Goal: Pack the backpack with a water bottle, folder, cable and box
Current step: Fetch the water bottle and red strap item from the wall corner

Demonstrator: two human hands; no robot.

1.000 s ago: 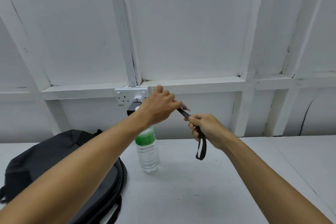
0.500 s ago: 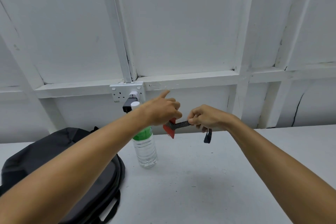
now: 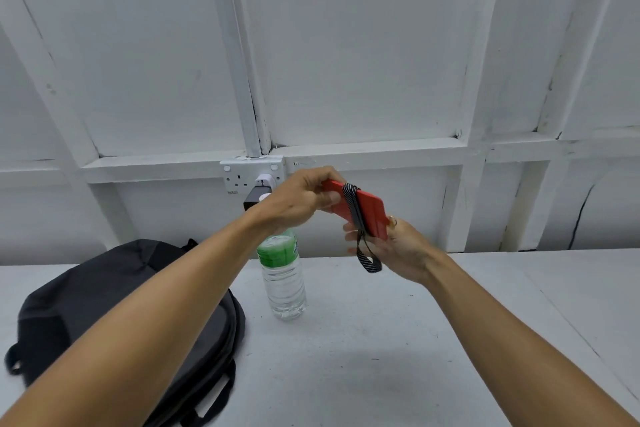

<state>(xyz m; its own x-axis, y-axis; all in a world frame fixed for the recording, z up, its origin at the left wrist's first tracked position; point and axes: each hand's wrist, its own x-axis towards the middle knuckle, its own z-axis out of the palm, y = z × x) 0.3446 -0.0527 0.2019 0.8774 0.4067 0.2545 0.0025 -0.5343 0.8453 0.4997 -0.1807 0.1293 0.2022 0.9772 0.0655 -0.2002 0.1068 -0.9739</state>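
Left hand (image 3: pixel 304 199) grips our red box (image 3: pixel 370 215) | right hand (image 3: pixel 398 250) pinches cable (image 3: pixel 356 215) around it, bundling both | backpack (image 3: pixel 121 302) waits.

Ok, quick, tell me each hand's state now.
Left hand: holding the red case with the striped strap.
Right hand: holding the same case from below.

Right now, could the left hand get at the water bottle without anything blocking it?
Probably not at once: the left hand grips the red flat thing together with the right hand. The water bottle stands just below it on the table, nothing between.
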